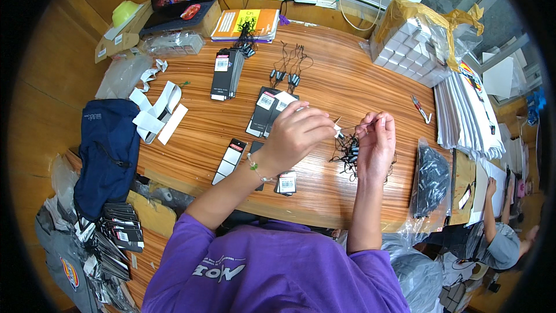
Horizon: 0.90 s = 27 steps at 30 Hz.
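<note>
My right hand (376,142) is raised over the table with thumb and fingers pinched on a thin black hang tag string (360,126). The string runs left toward my left hand (301,136), whose fingers are closed at a small white piece (337,131); exactly what they grip is partly hidden. Beneath my right hand lies a tangled heap of black strings (347,152) with small dark seals. Black hang tags (263,110) with white labels lie beyond my left wrist. Nearer me are a black and white tag (230,161) and a small labelled stack (286,183).
Farther back stand a bundle of black tags (227,75), more strings (289,72) and an orange notebook (246,23). At right are snips (421,109), a bag of black strings (431,179), folded white garments (466,116) and boxed goods (408,49). Another person's arm (490,208) shows far right.
</note>
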### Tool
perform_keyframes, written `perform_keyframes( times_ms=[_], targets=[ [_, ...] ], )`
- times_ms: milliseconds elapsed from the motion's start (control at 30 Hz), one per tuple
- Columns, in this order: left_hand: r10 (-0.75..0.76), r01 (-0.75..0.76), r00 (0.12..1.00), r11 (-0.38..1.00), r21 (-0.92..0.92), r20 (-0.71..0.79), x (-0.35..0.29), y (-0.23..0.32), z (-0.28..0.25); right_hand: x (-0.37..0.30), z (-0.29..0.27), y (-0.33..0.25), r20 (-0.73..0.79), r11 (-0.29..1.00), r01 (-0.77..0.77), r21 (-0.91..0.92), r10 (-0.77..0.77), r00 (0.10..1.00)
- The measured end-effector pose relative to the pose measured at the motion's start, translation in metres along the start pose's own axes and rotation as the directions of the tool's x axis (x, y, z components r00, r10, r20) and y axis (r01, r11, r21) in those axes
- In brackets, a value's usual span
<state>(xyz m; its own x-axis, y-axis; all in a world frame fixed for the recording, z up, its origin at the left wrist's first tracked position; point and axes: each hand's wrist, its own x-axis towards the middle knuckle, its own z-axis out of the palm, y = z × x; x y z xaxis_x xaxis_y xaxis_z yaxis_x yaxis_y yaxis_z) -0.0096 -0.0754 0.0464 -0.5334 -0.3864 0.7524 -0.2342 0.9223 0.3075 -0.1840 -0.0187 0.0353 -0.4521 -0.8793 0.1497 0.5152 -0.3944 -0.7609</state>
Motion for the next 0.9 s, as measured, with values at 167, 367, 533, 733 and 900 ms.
perform_keyframes(
  times_ms=[167,367,533,733,900],
  targets=[
    [-0.232,0.240,0.971,0.941,-0.239,0.064,-0.008,-0.003,-0.001,0.004,0.008,-0.003,0.108,0.984,-0.007,0.176,-0.012,0.994],
    [-0.354,0.403,0.915,0.777,-0.484,0.195,0.001,0.008,-0.015,0.001,0.020,-0.004,0.206,0.918,-0.140,0.372,0.066,0.976],
    [-0.340,0.376,0.926,0.808,-0.453,0.164,0.005,0.017,-0.011,-0.002,0.028,-0.004,0.187,0.889,-0.182,0.420,0.112,0.976],
    [-0.371,0.415,0.910,0.790,-0.451,0.186,-0.002,0.015,-0.012,-0.004,0.028,-0.007,0.179,0.890,-0.179,0.419,0.113,0.977],
    [-0.335,0.313,0.942,0.843,-0.437,0.028,0.001,0.012,-0.016,-0.003,0.022,-0.023,0.209,0.923,-0.064,0.380,-0.018,0.978]
  ],
)
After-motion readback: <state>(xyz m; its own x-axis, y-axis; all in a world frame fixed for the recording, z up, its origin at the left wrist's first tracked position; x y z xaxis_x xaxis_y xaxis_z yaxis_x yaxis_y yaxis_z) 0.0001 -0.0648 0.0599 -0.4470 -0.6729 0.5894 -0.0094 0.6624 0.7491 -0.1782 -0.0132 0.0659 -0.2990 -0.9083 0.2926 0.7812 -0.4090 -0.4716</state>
